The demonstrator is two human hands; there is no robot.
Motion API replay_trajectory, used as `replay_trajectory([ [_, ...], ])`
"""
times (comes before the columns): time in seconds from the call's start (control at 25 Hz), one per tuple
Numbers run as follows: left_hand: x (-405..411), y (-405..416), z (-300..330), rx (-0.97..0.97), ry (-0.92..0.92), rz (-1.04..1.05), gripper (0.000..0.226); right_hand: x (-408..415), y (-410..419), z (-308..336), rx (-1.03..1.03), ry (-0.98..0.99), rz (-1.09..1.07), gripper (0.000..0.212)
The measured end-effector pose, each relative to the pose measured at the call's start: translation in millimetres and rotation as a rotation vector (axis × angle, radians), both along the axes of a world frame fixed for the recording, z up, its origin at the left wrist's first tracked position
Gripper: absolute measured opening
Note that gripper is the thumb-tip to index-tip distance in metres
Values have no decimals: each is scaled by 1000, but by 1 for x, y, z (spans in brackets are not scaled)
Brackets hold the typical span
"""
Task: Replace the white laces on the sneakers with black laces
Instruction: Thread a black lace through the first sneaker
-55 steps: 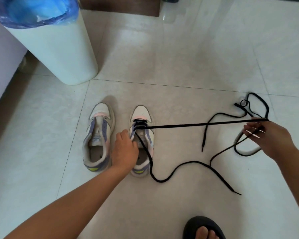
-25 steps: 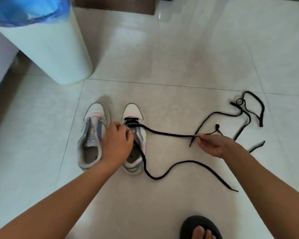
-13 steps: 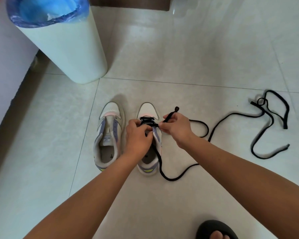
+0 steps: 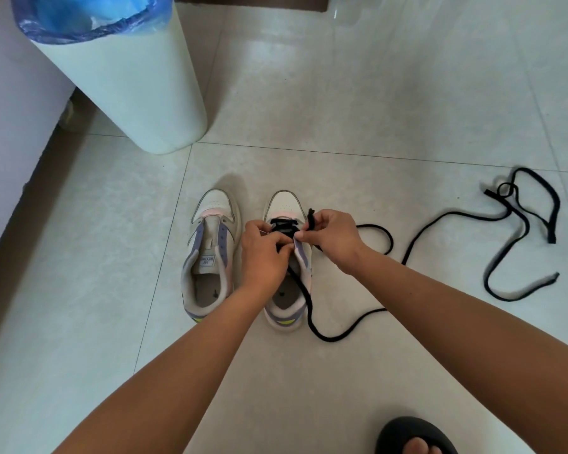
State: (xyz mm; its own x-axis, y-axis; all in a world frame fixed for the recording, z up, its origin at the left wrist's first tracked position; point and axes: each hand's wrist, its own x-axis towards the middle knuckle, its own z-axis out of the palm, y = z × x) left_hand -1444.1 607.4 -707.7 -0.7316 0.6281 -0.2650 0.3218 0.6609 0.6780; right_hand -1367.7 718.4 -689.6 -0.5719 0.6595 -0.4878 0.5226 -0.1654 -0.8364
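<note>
Currently mid-lacing. Left sneaker [image 4: 210,253] has bare eyelets, no lace. Left hand [image 4: 263,257] rests on the right sneaker [image 4: 289,290], fingers curled at the eyelet row; exactly what they pinch is hidden. Right hand [image 4: 333,239] pinches the tip of the black lace [image 4: 348,326] just above the purple eyelet flap; a few rows near the toe are threaded. Second black lace [image 4: 521,224] lies loose on the tiles, far right. Next, likely: feed tip through the eyelet, pull slack.

Glossy tile floor [image 4: 341,77], matt woven black lace [image 4: 439,221], crinkled plastic bin liner [image 4: 79,18]
</note>
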Motion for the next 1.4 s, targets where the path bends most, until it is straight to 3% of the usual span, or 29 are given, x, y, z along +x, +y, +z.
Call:
replay_trajectory([
  [0.04, 0, 1, 1, 4, 0, -12, 12, 3, -4, 0, -44, 18, -52, 23],
  [0.12, 3, 3, 3, -5, 26, -65, 15, 13, -13, 2, -135, -9, -91, 45],
  [0.2, 8, 5, 4, -6, 21, -91, 15, 26, -24, 2, -138, -71, -16, 52],
  [0.36, 15, 12, 10, 3, -42, -82, 14, 42, -33, 3, 200, -44, 102, 34],
  [0.48, 14, 18, 18, 23, -112, -45, 11, 47, -38, 2, 470, -165, 315, 24],
  [0.64, 22, 13, 25, 163, -161, -11, 10, 54, -40, 6, 426, -208, 126, 27],
  [0.84, 28, 0, 38, 404, -476, 23, 13, 53, -34, 12, 508, -304, 212, 20],
  [1.0, 21, -4, 52, 411, -807, 64, 17, 59, -29, 8, 417, -329, 142, 33],
  [1.08, 13, -20, 55, 216, -1047, -201, 14, 64, -18, 7, 349, -320, 21, 31],
  [1.16, 5, -46, 53, -133, -1182, -619, 14, 70, -7, 10, 268, -285, -69, 31],
  [1.24, -6, -68, 52, -452, -1275, -848, 17, 74, -1, 12, 248, -289, -83, 30],
  [1.32, -18, -80, 48, -745, -1203, -917, 19, 74, -2, 11, 288, -301, -51, 27],
  [1.4, -25, -80, 47, -965, -882, -963, 18, 74, -5, 9, 333, -302, 5, 25],
])
